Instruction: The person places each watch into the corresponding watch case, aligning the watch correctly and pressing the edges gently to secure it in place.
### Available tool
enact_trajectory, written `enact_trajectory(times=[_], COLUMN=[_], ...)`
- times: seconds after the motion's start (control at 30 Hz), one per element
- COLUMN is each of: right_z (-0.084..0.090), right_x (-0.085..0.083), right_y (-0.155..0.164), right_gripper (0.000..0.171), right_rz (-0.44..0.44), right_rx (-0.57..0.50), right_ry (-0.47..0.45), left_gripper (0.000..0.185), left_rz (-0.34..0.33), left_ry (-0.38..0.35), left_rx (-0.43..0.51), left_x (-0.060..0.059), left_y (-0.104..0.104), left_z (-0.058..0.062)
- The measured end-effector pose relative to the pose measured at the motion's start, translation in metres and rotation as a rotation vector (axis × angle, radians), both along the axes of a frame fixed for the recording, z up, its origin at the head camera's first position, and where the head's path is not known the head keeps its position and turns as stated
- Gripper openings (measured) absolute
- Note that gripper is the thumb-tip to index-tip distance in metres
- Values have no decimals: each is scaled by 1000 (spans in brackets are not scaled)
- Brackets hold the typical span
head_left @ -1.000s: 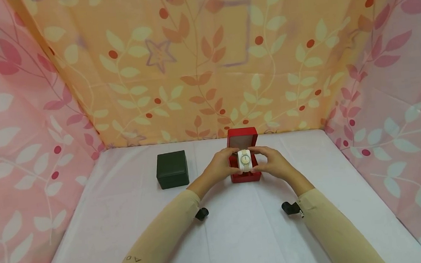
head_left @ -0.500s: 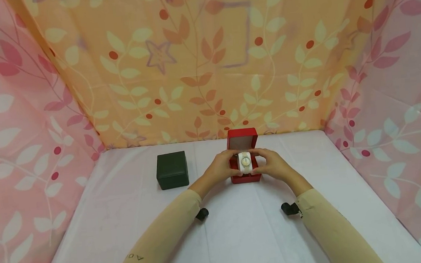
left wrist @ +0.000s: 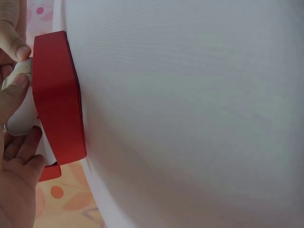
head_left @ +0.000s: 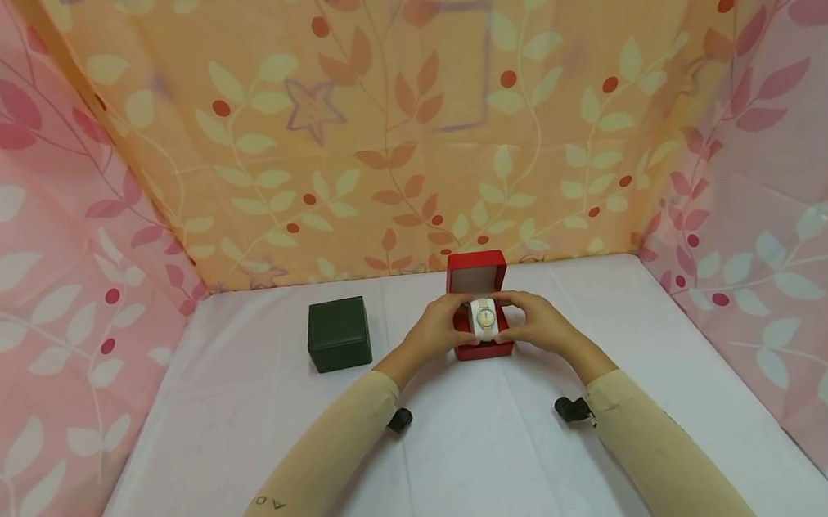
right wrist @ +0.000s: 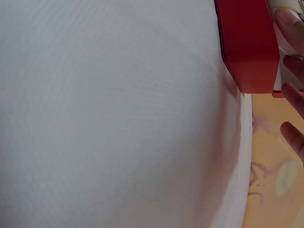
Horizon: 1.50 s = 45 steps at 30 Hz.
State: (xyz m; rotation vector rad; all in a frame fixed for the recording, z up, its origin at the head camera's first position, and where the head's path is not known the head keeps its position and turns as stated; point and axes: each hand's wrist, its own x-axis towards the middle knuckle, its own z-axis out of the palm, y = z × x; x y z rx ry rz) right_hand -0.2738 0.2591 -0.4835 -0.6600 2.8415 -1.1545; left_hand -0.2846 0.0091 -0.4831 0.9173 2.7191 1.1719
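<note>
A wristwatch [head_left: 486,318] with a pale strap is wrapped round a white cushion [left wrist: 23,116]. My left hand [head_left: 436,324] pinches the cushion from the left, thumb at the near side and fingers behind. From the right, my right hand [head_left: 535,318] pinches it in the same way. Both hold it at the mouth of a red box [head_left: 485,352], whose lid [head_left: 475,260] stands raised at the back. In the left wrist view the cushion shows above the red wall of the box, a thumb lying on it. The cushion's underside is mostly hidden.
A dark green box [head_left: 338,335] with its lid down stands left of the red box. Both rest on a white cloth-covered table [head_left: 469,467]. A patterned orange curtain [head_left: 372,114] hangs behind, with pink curtains [head_left: 38,267] at the sides.
The watch on its cushion has sunk slightly toward the red box, and both hands have moved down a little with it. The boxes have stayed in place.
</note>
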Motion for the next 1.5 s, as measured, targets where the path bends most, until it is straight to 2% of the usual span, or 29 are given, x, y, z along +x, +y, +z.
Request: enact_trajectory(times=[0.4,0.8,1.1,1.3,1.5], right_z=[-4,-4,-4,-6,-8], right_x=[-1,-2,-5,-5,-4], right_y=[-2,-1,1,0,-2], right_gripper=[78,77,62,62,63], right_rz=[28,31,53,40,21], right_rx=[36,51,56,60,62], right_ry=[8,-8,17,32,43], left_gripper=[70,70,54,54,55], left_rz=[18,23,12,15,19], left_ry=[22,1,36,24,57], left_rx=[-37,-39,-53,-60,-71], left_x=[3,2,2,3,3], left_y=[1,1,3,4,3], left_z=[-2,-4,-3,-4,-5])
